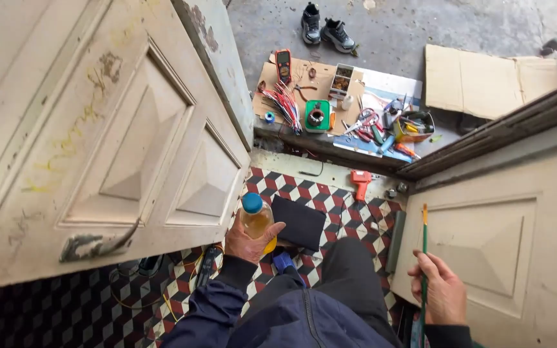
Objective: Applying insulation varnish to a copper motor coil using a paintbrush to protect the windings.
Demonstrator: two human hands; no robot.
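Right hand point(438, 288) grips thin green brush point(423, 258); left hand point(247, 241) grips blue-capped bottle point(256, 219), amber liquid.

Just one view here, from the head camera, looking steeply down from standing height over the person's own chest and arms. It faces out through an open doorway point(330, 161): tiled floor point(330, 200) close below, concrete ground point(388, 32) further off at the top of frame.
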